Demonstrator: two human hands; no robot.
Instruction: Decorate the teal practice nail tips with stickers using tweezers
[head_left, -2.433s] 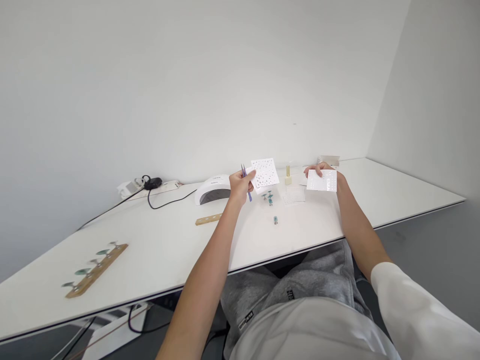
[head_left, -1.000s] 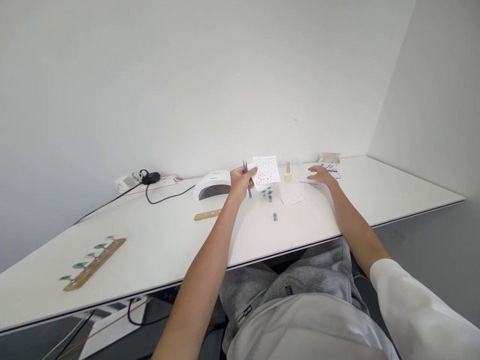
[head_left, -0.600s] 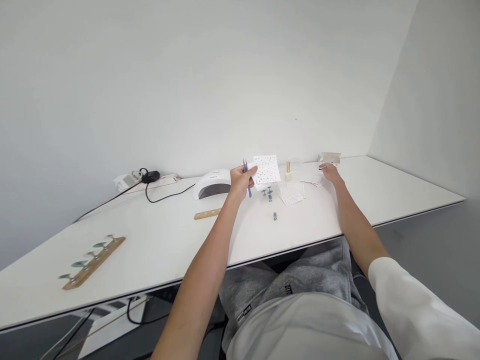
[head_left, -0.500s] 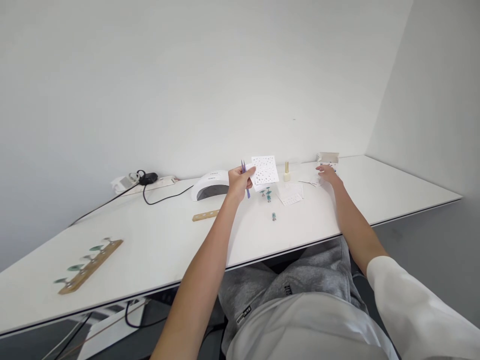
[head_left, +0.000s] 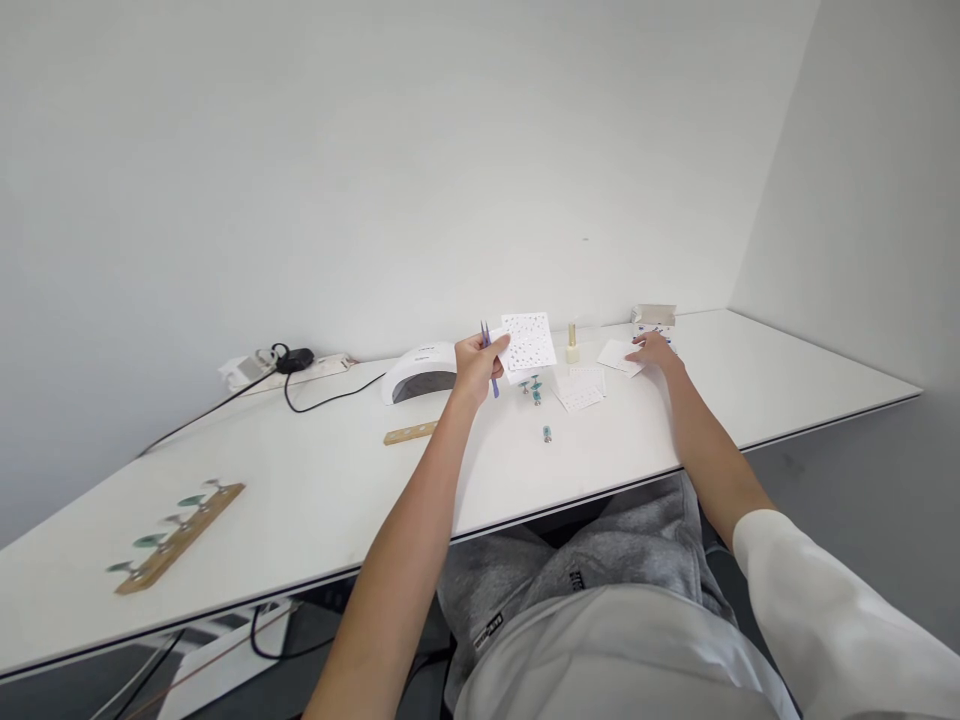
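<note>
My left hand [head_left: 478, 368] is closed on a nail sticker sheet [head_left: 528, 340] with small dark motifs and on purple tweezers [head_left: 494, 386], whose tips point up. At the right, my right hand [head_left: 654, 352] has its fingers at the edge of a plain white sheet [head_left: 618, 356], seemingly pinching it. Below the raised sheet stand small stands with teal nail tips [head_left: 536, 397]. One more teal nail tip [head_left: 547, 434] sits nearer the front. More sticker sheets [head_left: 581, 390] lie flat between my hands.
A nail polish bottle [head_left: 573, 345] stands near the wall, and an opened white packet [head_left: 654, 315] lies behind my right hand. Left are a white nail lamp [head_left: 420, 372], a wooden strip [head_left: 409, 433], a wooden rack with nail tips [head_left: 180, 540], and a power strip [head_left: 330, 366] with cables.
The white sheet by my right hand has turned from nearly edge-on to showing its broad face. My right fingers have come down onto its edge. My left hand stays almost still.
</note>
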